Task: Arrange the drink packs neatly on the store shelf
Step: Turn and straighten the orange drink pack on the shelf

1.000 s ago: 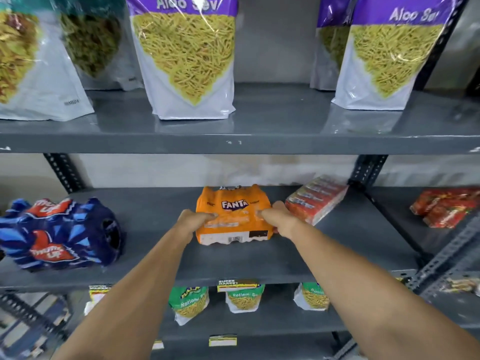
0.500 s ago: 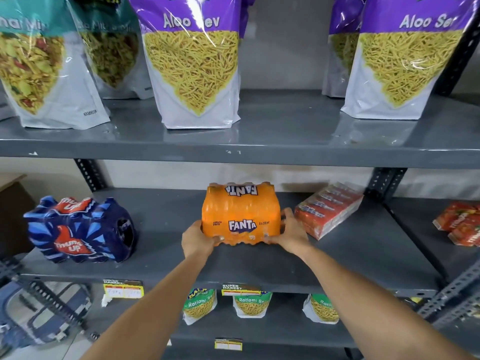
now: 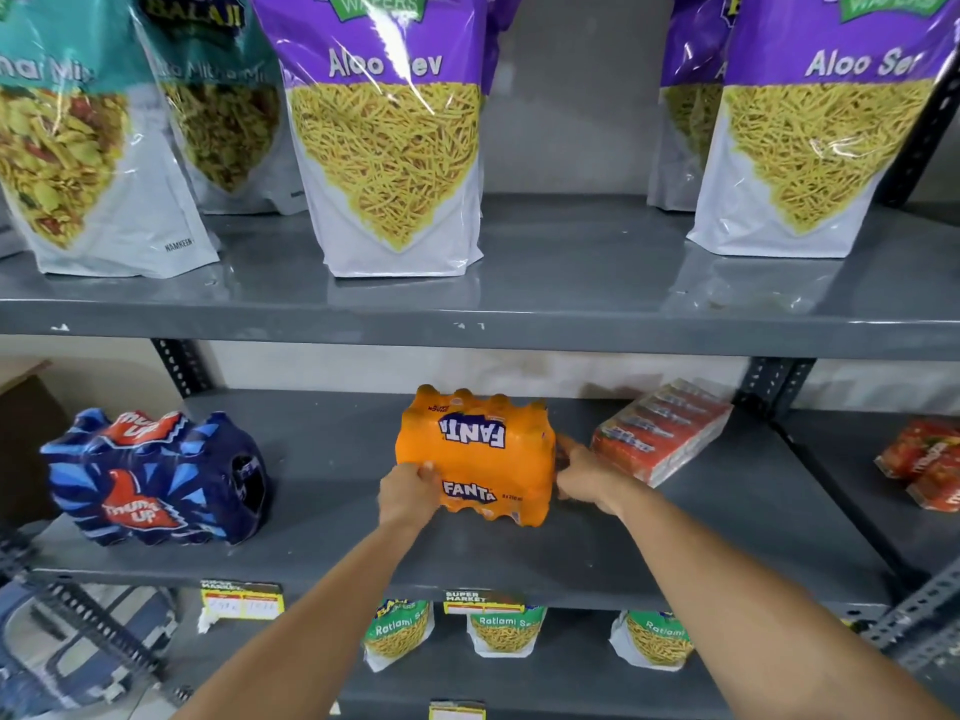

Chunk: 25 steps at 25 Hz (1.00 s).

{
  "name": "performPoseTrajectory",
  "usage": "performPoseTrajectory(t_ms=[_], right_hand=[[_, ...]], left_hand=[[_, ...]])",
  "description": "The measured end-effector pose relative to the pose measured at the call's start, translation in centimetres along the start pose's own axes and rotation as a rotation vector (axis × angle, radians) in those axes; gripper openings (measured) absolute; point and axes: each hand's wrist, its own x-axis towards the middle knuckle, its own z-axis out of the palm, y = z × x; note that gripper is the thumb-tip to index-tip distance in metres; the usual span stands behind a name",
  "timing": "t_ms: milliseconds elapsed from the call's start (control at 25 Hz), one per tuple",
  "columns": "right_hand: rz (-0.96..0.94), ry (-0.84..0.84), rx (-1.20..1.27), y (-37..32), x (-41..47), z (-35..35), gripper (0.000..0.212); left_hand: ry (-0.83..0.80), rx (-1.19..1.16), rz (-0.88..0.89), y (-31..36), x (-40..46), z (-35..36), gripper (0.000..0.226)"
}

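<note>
An orange Fanta pack [image 3: 480, 452] stands upright in the middle of the grey middle shelf [image 3: 519, 558]. My left hand [image 3: 408, 493] grips its lower left corner. My right hand [image 3: 584, 478] presses against its right side. A dark blue Thums Up pack [image 3: 150, 478] lies at the left end of the same shelf, apart from both hands. A red drink pack [image 3: 662, 428] lies tilted just right of the Fanta pack, behind my right hand.
Large Aloo Sev bags [image 3: 389, 142] and mix bags [image 3: 78, 148] stand on the upper shelf [image 3: 571, 304]. More red packs [image 3: 924, 462] lie at the far right. Small Ratlami Sev bags [image 3: 504, 631] sit on the lower shelf. A blue bag [image 3: 67, 641] rests on the floor at left.
The Fanta pack was lying flat a second ago; both hands have tipped it up onto its base and pushed it slightly back. My view has moved closer.
</note>
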Motion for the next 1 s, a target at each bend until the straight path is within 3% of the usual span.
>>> performPoseTrajectory(t_ms=[80,200,280,360,440,520,600,680,760,880,1000], right_hand=[[0.014,-0.019,-0.021,-0.8,-0.1,0.3,0.082],[0.008,0.027,0.068,-1.0,-0.4,0.5,0.050],[-0.011,0.036,0.082,-1.0,-0.7,0.9,0.030],[-0.036,0.009,0.050,-1.4,-0.9,1.6,0.034],[-0.063,-0.080,0.028,-2.2,-1.3,2.6,0.038],[-0.084,-0.162,0.028,-3.4,-1.5,3.2,0.037],[-0.155,-0.036,0.028,-4.7,-1.1,3.1,0.027],[-0.248,0.290,-0.101,-6.0,0.1,2.3,0.013],[-0.320,0.439,-0.229,-7.3,1.1,1.2,0.031],[-0.347,0.159,-0.287,-8.6,2.0,0.8,0.057],[-0.380,0.195,-0.381,-8.0,1.8,1.6,0.054]], left_hand=[[-0.062,-0.290,0.030,1.7,-1.6,1.0,0.044],[-0.217,-0.587,0.110,3.5,-3.9,1.7,0.054],[-0.225,-0.620,0.193,3.6,-4.2,2.0,0.076],[-0.160,-0.565,0.229,3.2,-3.8,1.8,0.091],[-0.061,-0.520,0.210,2.8,-2.5,0.6,0.074],[-0.076,-0.475,0.185,2.4,-0.8,-1.3,0.060],[-0.148,-0.376,0.213,2.2,0.7,-3.5,0.054],[-0.160,-0.289,0.230,2.2,1.9,-5.3,0.053],[-0.122,-0.282,0.173,2.5,2.5,-6.4,0.053],[-0.087,-0.242,0.105,3.5,3.3,-7.5,0.044],[-0.182,-0.189,0.038,3.9,6.6,-7.6,0.043]])
